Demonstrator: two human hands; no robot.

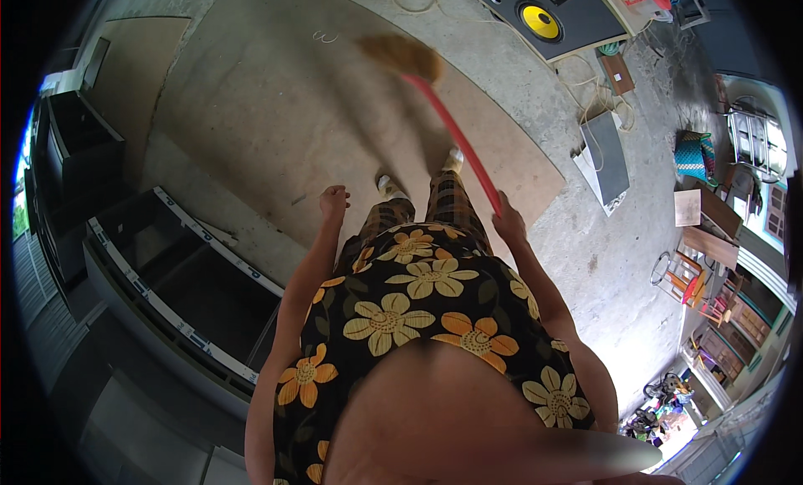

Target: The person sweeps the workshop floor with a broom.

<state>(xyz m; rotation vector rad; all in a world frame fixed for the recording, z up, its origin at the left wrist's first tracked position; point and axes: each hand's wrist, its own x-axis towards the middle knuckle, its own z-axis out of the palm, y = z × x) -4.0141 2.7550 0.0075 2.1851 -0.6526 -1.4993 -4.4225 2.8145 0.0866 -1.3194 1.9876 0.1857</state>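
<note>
My right hand [508, 222] is wrapped round the upper end of a broom's red handle [460, 138]. The handle slants away forward and to the left, ending in brown bristles [400, 57] over the large tan sheet [251, 92] on the floor. Motion blurs the bristles, so whether they touch the sheet I cannot tell. Beside my left hip, my left hand [335, 201] hangs with its fingers curled in a loose fist, and nothing shows in it. Both my feet stand on the sheet's near part.
Dark open cabinets [180, 276] stand close on my left. At the far right are a speaker box with a yellow cone [540, 22], loose cords [585, 84] and a grey panel [604, 163] on the concrete. Further right stand a woven basket [693, 155] and a chair [693, 272].
</note>
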